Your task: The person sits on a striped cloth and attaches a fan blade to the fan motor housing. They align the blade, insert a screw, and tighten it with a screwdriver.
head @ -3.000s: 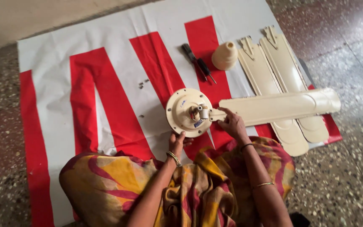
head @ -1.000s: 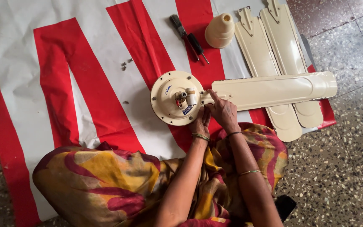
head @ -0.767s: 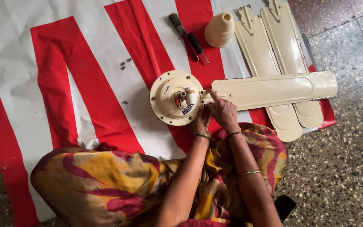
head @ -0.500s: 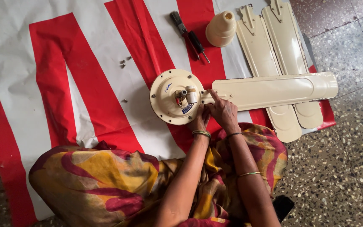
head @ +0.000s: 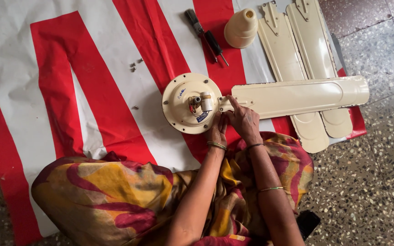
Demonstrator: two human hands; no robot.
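A red-and-white striped sheet (head: 83, 82) lay spread over a speckled terrazzo floor (head: 379, 182), and the person sat at its six o'clock edge. The cream ceiling-fan motor housing (head: 183, 98) rested flat near the sheet's middle, with one fan blade (head: 302, 94) reaching from it toward three o'clock. Both hands met at that joint: the left hand (head: 218, 130) pressed against the housing's rim at about five o'clock, the right hand (head: 244, 120) lay on the blade's bracket end, fingers bent onto it; whether they pinched a screw could not be told. By the look of it, one blade was placed at the housing while two loose blades (head: 297, 50) lay unattached at two o'clock. A screwdriver (head: 216, 45), a brush (head: 194, 23) and a cone-shaped canopy cover (head: 241, 28) sat at twelve o'clock, small screws (head: 135, 66) at ten o'clock.
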